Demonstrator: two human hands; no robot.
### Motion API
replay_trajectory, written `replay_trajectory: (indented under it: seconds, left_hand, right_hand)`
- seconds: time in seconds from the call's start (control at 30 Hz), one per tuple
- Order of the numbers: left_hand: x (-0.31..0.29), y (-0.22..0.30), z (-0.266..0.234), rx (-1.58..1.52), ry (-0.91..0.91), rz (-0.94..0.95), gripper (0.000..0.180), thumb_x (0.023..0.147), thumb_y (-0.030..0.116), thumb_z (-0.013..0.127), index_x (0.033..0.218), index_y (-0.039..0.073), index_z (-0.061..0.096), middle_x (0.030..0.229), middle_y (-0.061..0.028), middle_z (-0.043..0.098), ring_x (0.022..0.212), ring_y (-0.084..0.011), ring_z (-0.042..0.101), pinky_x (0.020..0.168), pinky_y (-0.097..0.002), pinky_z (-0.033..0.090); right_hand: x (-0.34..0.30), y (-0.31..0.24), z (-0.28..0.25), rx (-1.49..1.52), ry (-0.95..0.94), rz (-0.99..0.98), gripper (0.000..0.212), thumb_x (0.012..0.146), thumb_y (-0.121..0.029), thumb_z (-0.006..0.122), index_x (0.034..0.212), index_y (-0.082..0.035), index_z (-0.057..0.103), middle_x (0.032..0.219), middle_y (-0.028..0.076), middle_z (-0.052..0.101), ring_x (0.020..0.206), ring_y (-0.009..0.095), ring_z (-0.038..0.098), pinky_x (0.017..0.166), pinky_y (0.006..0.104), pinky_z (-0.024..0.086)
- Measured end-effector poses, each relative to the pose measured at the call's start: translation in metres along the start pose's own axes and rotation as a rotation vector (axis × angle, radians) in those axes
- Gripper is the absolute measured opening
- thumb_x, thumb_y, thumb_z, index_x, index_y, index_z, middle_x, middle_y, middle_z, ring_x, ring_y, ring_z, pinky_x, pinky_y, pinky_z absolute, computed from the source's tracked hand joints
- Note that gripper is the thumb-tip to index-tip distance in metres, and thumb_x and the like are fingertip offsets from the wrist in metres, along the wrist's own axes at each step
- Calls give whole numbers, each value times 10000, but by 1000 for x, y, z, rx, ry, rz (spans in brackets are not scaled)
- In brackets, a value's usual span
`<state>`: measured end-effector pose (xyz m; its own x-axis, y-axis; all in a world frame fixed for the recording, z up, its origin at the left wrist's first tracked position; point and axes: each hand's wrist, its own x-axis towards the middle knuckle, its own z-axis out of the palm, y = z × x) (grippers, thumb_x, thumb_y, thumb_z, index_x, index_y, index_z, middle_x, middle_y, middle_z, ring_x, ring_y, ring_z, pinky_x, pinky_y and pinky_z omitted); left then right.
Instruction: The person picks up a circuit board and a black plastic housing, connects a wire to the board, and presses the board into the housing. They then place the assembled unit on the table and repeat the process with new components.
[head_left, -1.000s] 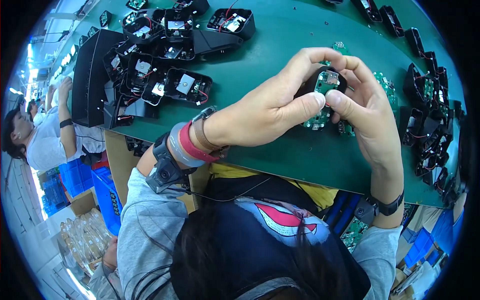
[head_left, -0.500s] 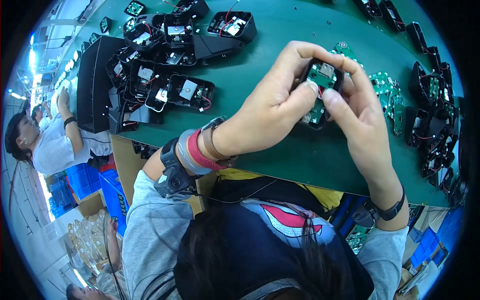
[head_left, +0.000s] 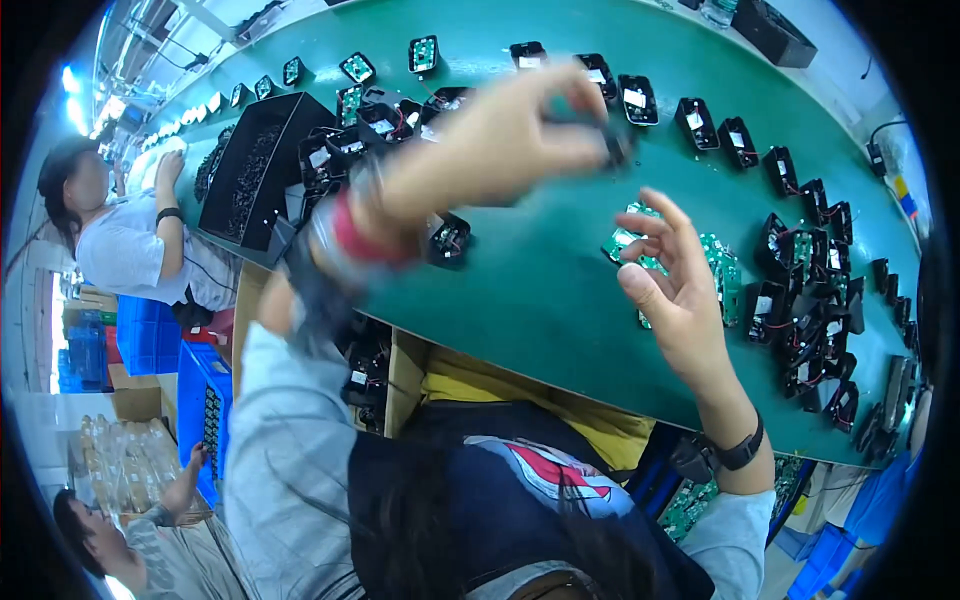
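My left hand (head_left: pixel 530 135), smeared by motion, is raised over the far middle of the table. Its fingers close on a black plastic housing (head_left: pixel 618 145), which is too blurred for its inside to be made out. My right hand (head_left: pixel 680 295) holds nothing; its fingers are apart and slightly curled. Close beside and partly behind it lie loose green circuit boards (head_left: pixel 722 275). Black housings with white and metal parts inside, such as one upright housing (head_left: pixel 637 100), stand in a curved row along the far side.
A pile of black housings with red wires (head_left: pixel 810 300) lies at the right. To the left stands a black bin (head_left: pixel 285 125) of small dark parts, with more housings beside it. A co-worker (head_left: pixel 125 230) sits at the table's left end; another person is lower left near blue crates (head_left: pixel 150 335).
My hands have come apart. The left has carried the housing away toward the far side; the right has let go of it and opened near the circuit boards. The view has shifted too.
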<state>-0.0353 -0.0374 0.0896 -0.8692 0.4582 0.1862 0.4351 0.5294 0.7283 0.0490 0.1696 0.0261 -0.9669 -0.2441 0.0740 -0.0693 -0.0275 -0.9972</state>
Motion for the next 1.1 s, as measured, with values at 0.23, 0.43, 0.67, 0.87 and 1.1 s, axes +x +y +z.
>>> replay_trajectory:
  seconds: [0.23, 0.43, 0.67, 0.87, 1.1]
  left_hand:
    - [146, -136, -105, 687, -590, -336, 508, 655, 172, 771, 1122, 45, 618, 992, -78, 682, 884, -199, 636, 701, -315, 515]
    - [153, -169, -82, 817, -396, -222, 919, 609, 128, 803, 1403, 109, 341, 1265, -217, 511, 1184, -367, 490, 1005, -406, 401]
    - [155, -146, -15, 680, -286, 367, 926, 739, 521, 695, 1477, 228, 218, 1374, -195, 409, 1140, -378, 522, 960, -451, 430]
    - [136, -157, -9, 857, -201, 345, 690, 794, 559, 601, 1327, 161, 419, 1027, -165, 582, 845, -376, 610, 680, -469, 501]
    - [143, -162, -10, 817, -158, 193, 730, 750, 586, 622, 1284, 130, 424, 1026, -200, 630, 851, -379, 635, 729, -456, 518]
  right_hand:
    - [6, 10, -21, -450, -82, -101, 250, 845, -60, 613, 1092, -23, 606, 1050, 44, 584, 883, 99, 555, 738, 238, 470]
    - [17, 33, -33, -598, 46, -211, 235, 825, 6, 615, 1058, -19, 613, 888, 72, 621, 787, 146, 599, 648, 254, 473]
    - [22, 35, -31, -696, 35, -422, 188, 834, 20, 600, 1019, -13, 618, 870, 109, 614, 732, 216, 602, 649, 286, 487]
    - [20, 36, -29, -738, -10, -439, 134, 842, 4, 604, 973, -8, 624, 849, 108, 624, 707, 222, 607, 633, 297, 489]
    - [16, 41, -35, -724, -57, -373, 128, 841, -12, 608, 967, -4, 628, 804, 101, 629, 669, 174, 594, 615, 269, 470]
